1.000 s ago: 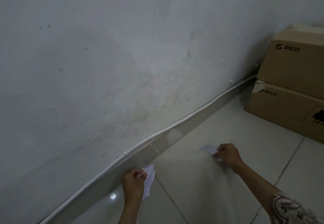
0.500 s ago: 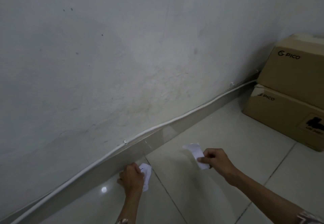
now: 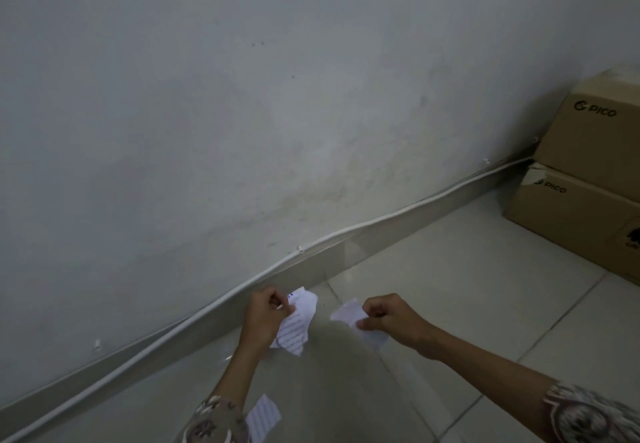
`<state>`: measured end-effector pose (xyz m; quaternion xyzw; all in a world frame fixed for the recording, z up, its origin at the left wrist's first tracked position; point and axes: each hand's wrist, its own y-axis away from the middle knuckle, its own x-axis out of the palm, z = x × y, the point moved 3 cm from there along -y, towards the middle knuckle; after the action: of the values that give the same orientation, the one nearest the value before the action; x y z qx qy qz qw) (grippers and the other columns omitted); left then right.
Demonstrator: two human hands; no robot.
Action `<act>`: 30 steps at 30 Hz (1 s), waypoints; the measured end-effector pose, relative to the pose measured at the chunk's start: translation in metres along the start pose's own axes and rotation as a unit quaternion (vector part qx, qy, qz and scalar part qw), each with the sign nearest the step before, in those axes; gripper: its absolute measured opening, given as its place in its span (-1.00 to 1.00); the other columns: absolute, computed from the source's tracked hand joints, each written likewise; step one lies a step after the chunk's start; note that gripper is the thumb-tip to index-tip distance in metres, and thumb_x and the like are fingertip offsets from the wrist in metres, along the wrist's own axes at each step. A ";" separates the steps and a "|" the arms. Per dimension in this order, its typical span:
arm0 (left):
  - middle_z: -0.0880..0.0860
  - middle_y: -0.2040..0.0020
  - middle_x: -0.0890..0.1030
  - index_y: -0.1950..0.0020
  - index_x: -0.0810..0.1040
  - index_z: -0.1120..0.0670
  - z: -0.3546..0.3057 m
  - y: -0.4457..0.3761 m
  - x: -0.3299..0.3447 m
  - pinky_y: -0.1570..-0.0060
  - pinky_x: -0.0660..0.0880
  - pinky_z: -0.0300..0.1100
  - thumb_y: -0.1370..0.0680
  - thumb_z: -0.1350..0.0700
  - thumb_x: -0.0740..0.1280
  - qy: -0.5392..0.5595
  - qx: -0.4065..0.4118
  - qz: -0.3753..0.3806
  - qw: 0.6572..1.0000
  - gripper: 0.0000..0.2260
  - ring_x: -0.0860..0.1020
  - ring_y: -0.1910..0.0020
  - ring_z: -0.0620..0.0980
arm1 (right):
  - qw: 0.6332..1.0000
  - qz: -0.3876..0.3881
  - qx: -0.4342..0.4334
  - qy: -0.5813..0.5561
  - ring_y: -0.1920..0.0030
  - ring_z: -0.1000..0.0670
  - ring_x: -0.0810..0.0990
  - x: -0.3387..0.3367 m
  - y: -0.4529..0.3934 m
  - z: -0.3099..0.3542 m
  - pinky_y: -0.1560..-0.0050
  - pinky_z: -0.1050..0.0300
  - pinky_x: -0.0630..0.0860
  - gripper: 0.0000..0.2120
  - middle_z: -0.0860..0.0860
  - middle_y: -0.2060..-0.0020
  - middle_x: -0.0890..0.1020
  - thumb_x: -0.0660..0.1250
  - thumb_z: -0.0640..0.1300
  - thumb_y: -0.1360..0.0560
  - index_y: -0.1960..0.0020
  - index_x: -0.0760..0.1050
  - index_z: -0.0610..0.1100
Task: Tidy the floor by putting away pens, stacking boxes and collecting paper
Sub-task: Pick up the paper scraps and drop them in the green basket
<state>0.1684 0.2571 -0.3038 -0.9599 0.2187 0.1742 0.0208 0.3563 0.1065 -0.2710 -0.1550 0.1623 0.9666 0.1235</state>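
Observation:
My left hand [image 3: 265, 318] grips torn pieces of lined white paper [image 3: 298, 325] just above the tiled floor, close to the skirting. My right hand [image 3: 391, 319] pinches another torn white scrap [image 3: 346, 312] a little to the right, at about the same height. A third lined scrap [image 3: 264, 416] lies on the floor below my left forearm. Two brown cardboard boxes stand stacked at the far right, the upper box [image 3: 595, 131] on the lower box [image 3: 571, 214]. No pens are in view.
A grey-white wall [image 3: 277, 96] fills most of the view. A white cable [image 3: 381, 219] runs along the top of the skirting [image 3: 398, 234]. Pale floor tiles [image 3: 467, 286] stretch between my hands and the boxes.
Both hands have drawn closer together with their paper pieces. The view has tilted down, so a third scrap on the floor under my left forearm has come into sight.

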 end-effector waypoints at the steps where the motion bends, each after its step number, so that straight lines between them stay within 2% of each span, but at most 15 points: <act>1: -0.10 0.60 0.45 0.48 0.39 0.09 -0.003 0.004 -0.008 0.44 0.34 -0.38 -0.34 0.46 0.41 -0.001 0.004 -0.001 1.000 -0.64 0.37 0.55 -0.24 | 1.000 0.013 -0.001 0.009 0.53 0.24 0.32 0.011 0.001 0.003 0.44 0.41 0.28 -0.56 0.16 0.61 0.37 0.40 -0.32 -0.40 0.52 0.31 -0.01; 3: -0.09 0.57 0.44 0.48 0.39 0.10 -0.009 0.014 -0.027 0.42 0.36 -0.38 -0.33 0.48 0.39 0.000 0.007 -0.008 1.000 -0.64 0.37 0.53 -0.24 | 0.998 0.051 -0.006 0.043 0.44 0.17 0.39 0.038 0.006 0.007 0.35 0.33 0.34 -0.62 0.10 0.50 0.43 0.41 -0.30 -0.39 0.48 0.37 -0.01; 5: 0.07 0.48 0.43 0.48 0.39 0.10 -0.014 0.022 -0.044 0.37 0.36 -0.29 -0.33 0.49 0.40 -0.010 0.022 -0.013 1.000 -0.64 0.37 0.47 -0.15 | 0.993 0.082 -0.014 0.080 0.37 0.10 0.39 0.063 0.009 0.009 0.30 0.25 0.34 -0.66 0.02 0.43 0.45 0.42 -0.28 -0.38 0.45 0.40 0.00; 8: 0.06 0.48 0.44 0.48 0.40 0.07 -0.019 0.033 -0.066 0.41 0.34 -0.37 -0.31 0.46 0.43 -0.037 0.043 -0.026 0.998 -0.63 0.36 0.45 -0.09 | 0.985 0.118 -0.041 0.118 0.47 0.23 0.35 0.099 0.009 0.013 0.36 0.35 0.29 -0.65 0.14 0.51 0.43 0.44 -0.30 -0.34 0.44 0.41 0.05; 10: 0.03 0.47 0.45 0.47 0.40 0.07 -0.021 0.040 -0.079 0.43 0.32 -0.43 -0.31 0.45 0.44 -0.042 0.041 -0.033 0.998 -0.64 0.36 0.43 -0.05 | 0.977 0.146 -0.055 0.149 0.50 0.23 0.39 0.123 0.009 0.016 0.38 0.38 0.26 -0.78 0.13 0.51 0.44 0.43 -0.29 -0.35 0.40 0.50 -0.08; 11: 0.02 0.47 0.45 0.47 0.40 0.07 -0.021 0.043 -0.083 0.43 0.32 -0.44 -0.31 0.45 0.43 -0.045 0.039 -0.034 0.998 -0.64 0.36 0.43 -0.05 | 0.971 0.154 -0.064 0.172 0.45 0.20 0.44 0.133 0.010 0.018 0.36 0.37 0.27 -0.91 0.06 0.45 0.50 0.42 -0.28 -0.36 0.32 0.56 -0.22; 12: 0.01 0.47 0.45 0.47 0.40 0.07 -0.021 0.046 -0.088 0.44 0.32 -0.45 -0.32 0.45 0.43 -0.050 0.038 -0.036 0.997 -0.65 0.36 0.44 -0.06 | 0.966 0.159 -0.073 0.191 0.35 0.14 0.51 0.144 0.010 0.019 0.33 0.33 0.29 -0.91 -0.09 0.35 0.57 0.41 -0.27 -0.37 0.20 0.59 -0.32; 14: 0.00 0.47 0.46 0.46 0.40 0.08 -0.019 0.052 -0.096 0.45 0.32 -0.47 -0.32 0.44 0.43 -0.058 0.037 -0.041 0.997 -0.65 0.37 0.45 -0.07 | 0.958 0.167 -0.083 0.218 0.06 -0.14 0.56 0.161 0.010 0.020 0.18 0.21 0.34 -0.80 -0.27 0.07 0.59 0.42 -0.26 -0.37 0.06 0.60 -0.37; 15: 0.00 0.46 0.47 0.46 0.41 0.08 -0.018 0.054 -0.099 0.44 0.33 -0.48 -0.33 0.44 0.43 -0.060 0.035 -0.042 0.997 -0.66 0.38 0.44 -0.07 | 0.954 0.169 -0.091 0.232 -0.02 -0.20 0.53 0.169 0.010 0.018 0.11 0.18 0.35 -0.79 -0.29 -0.01 0.58 0.43 -0.27 -0.36 0.06 0.60 -0.38; 20: -0.02 0.45 0.47 0.44 0.40 0.10 -0.009 0.063 -0.112 0.40 0.37 -0.41 -0.34 0.42 0.43 -0.058 0.023 -0.044 0.997 -0.67 0.39 0.44 -0.07 | 0.925 0.182 -0.103 0.317 -0.21 -0.18 0.39 0.200 0.012 -0.001 -0.09 0.05 0.38 -0.82 -0.20 -0.24 0.44 0.38 -0.29 -0.37 0.08 0.55 -0.38; 22: -0.02 0.46 0.46 0.44 0.40 0.09 -0.007 0.064 -0.115 0.39 0.38 -0.39 -0.34 0.43 0.42 -0.051 0.021 -0.043 0.998 -0.67 0.39 0.45 -0.11 | 0.917 0.167 -0.103 0.347 -0.19 -0.20 0.38 0.206 0.013 -0.004 0.02 0.02 0.35 -0.95 -0.24 -0.19 0.44 0.28 -0.34 -0.41 0.13 0.48 -0.31; 24: -0.01 0.45 0.47 0.44 0.40 0.09 -0.005 0.064 -0.116 0.39 0.39 -0.41 -0.34 0.44 0.42 -0.049 0.022 -0.040 0.998 -0.67 0.41 0.48 -0.18 | 0.917 0.157 -0.099 0.354 -0.16 -0.21 0.40 0.210 0.014 -0.006 0.10 0.04 0.24 -0.92 -0.28 -0.14 0.45 0.21 -0.37 -0.43 0.14 0.45 -0.26; 25: 0.00 0.46 0.47 0.44 0.41 0.09 -0.005 0.064 -0.116 0.40 0.38 -0.43 -0.34 0.44 0.42 -0.049 0.021 -0.038 0.998 -0.67 0.41 0.48 -0.18 | 0.919 0.157 -0.095 0.348 -0.16 -0.22 0.40 0.211 0.014 -0.007 0.11 0.06 0.20 -0.90 -0.29 -0.13 0.45 0.19 -0.37 -0.43 0.10 0.47 -0.30; 27: 0.03 0.46 0.46 0.44 0.41 0.10 -0.002 0.062 -0.114 0.42 0.37 -0.42 -0.34 0.43 0.42 -0.047 0.018 -0.037 0.998 -0.68 0.40 0.44 -0.08 | 0.924 0.171 -0.086 0.332 -0.13 -0.21 0.42 0.209 0.015 -0.011 0.16 0.17 0.12 -0.87 -0.30 -0.10 0.47 0.19 -0.37 -0.42 0.07 0.48 -0.35; 30: 0.04 0.47 0.44 0.45 0.40 0.11 -0.003 0.059 -0.108 0.41 0.38 -0.36 -0.34 0.42 0.42 -0.044 0.014 -0.035 0.998 -0.69 0.38 0.42 -0.03 | 0.934 0.174 -0.081 0.302 0.11 -0.08 0.42 0.191 0.013 -0.005 0.35 0.17 0.17 -0.91 -0.30 0.01 0.56 0.26 -0.37 -0.36 0.16 0.49 -0.34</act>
<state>0.0531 0.2485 -0.2619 -0.9579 0.1866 0.2125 0.0495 0.1782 0.1283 -0.3371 -0.4189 0.1372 0.8902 -0.1150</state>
